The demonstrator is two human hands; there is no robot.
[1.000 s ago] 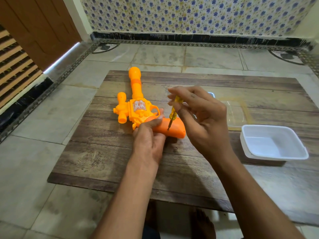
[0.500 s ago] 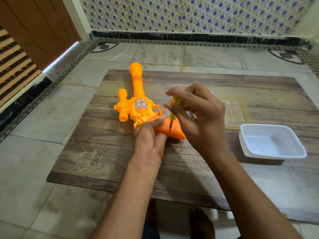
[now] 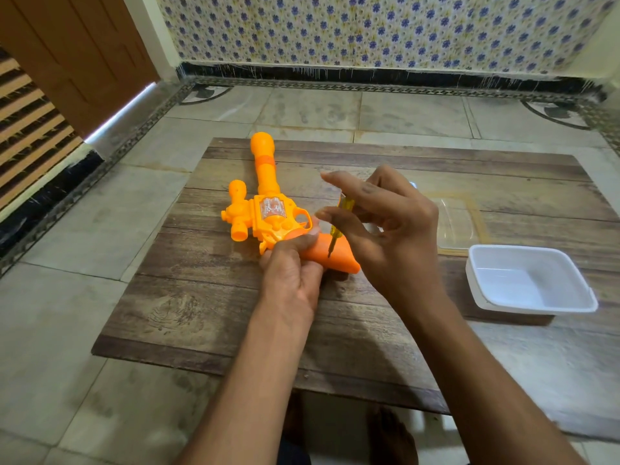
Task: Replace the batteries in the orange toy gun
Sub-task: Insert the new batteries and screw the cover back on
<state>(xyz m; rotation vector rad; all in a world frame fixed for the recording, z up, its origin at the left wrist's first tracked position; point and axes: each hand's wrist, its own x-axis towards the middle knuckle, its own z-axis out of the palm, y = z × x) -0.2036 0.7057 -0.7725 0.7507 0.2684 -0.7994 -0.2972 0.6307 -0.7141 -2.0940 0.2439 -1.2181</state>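
Since a second ago the right hand (image 3: 396,236) has barely moved, pinching the screwdriver (image 3: 339,226) upright on the toy gun (image 3: 268,209) grip beside the left hand (image 3: 292,273) holding it, where a slipping tip could jab the thumb.

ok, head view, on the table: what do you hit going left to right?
Orange plastic toy gun → left hand gripping its handle → yellow-handled screwdriver → right hand holding it → clear plastic lid → white rectangular plastic tub.
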